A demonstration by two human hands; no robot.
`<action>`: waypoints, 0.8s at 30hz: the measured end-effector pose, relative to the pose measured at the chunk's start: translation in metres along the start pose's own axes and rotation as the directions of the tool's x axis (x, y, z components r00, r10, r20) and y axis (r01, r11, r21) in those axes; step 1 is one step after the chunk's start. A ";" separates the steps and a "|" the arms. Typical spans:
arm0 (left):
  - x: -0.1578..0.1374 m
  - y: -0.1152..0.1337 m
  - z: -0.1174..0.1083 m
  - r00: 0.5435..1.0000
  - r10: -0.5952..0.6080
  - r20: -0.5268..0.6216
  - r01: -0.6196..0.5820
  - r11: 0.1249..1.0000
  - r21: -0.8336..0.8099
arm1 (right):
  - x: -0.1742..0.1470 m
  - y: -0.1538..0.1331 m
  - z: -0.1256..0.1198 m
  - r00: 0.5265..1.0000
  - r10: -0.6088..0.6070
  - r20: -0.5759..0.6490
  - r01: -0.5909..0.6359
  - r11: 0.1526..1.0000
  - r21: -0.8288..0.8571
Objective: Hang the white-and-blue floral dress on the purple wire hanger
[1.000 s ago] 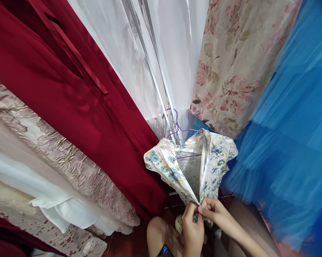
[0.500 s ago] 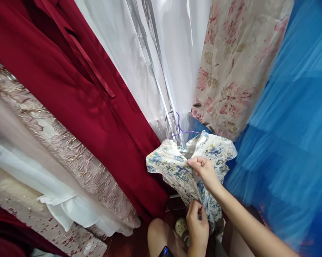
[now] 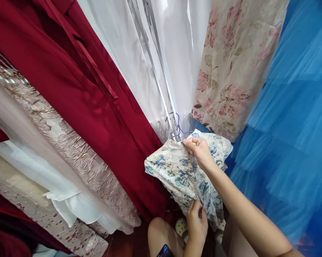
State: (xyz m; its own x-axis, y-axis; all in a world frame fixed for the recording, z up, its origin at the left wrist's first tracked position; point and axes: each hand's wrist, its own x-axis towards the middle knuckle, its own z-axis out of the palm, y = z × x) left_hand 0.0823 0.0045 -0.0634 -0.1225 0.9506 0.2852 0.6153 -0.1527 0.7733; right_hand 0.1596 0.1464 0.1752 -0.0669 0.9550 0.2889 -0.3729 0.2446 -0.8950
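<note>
1. The small floral dress (image 3: 181, 171) hangs on a purple hanger (image 3: 178, 126), low between the long garments, and its back opening looks closed almost to the neckline.
2. The right hand (image 3: 200, 151) is closed, pinching the fabric at the top edge; I judge the fastening is nearly finished.
3. The left hand (image 3: 197, 223) grips the dress lower down and holds it taut.
4. Around it hang a red gown (image 3: 78, 92), white sheer fabric (image 3: 150, 53) and blue tulle (image 3: 289, 125).

Bright, even light comes through the sheer white curtain (image 3: 150, 53) at top centre, laying soft shadows in the folds of the red fabric (image 3: 70, 89), while the blue tulle (image 3: 292, 125) at the right edge smears and stretches with wide-angle distortion.
</note>
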 end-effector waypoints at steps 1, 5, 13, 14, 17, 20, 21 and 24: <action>0.004 -0.001 -0.005 1.000 0.006 0.000 -0.006 1.000 -0.016 | -0.002 0.000 -0.001 1.000 0.004 0.020 -0.003 1.000 -0.014; 0.047 0.024 -0.047 0.982 0.109 -0.154 -0.132 0.980 -0.148 | -0.010 -0.001 -0.006 0.997 0.012 0.083 -0.007 0.999 -0.052; 0.172 0.134 -0.146 0.898 0.399 -0.182 -0.417 0.906 -0.068 | -0.016 -0.010 -0.010 0.991 -0.032 0.132 0.046 0.993 -0.105; 0.179 0.141 -0.150 0.890 0.436 -0.137 -0.442 0.897 -0.015 | -0.015 -0.008 -0.011 0.990 -0.039 0.136 0.053 0.993 -0.105; 0.189 0.151 -0.157 0.861 0.493 -0.124 -0.483 0.869 0.106 | -0.012 0.006 -0.012 0.987 -0.049 0.155 0.064 0.994 -0.094; 0.194 0.153 -0.168 0.841 0.432 -0.326 -0.428 0.899 0.090 | -0.015 0.033 -0.013 0.988 -0.016 0.153 0.035 0.992 -0.120; 0.196 0.153 -0.173 0.821 0.395 -0.411 -0.407 0.911 0.062 | -0.017 0.042 -0.013 0.990 0.002 0.143 0.017 0.991 -0.134; 0.200 0.154 -0.187 0.804 0.326 -0.498 -0.377 0.926 -0.002 | -0.026 0.058 -0.014 0.992 0.047 0.120 -0.029 0.989 -0.147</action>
State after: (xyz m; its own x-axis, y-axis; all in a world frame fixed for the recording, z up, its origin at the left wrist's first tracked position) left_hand 0.0069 0.1205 0.2186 -0.2855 0.5800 0.7630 0.6142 -0.5004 0.6102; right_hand 0.1525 0.1376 0.1111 -0.1946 0.9384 0.2855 -0.2306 0.2392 -0.9432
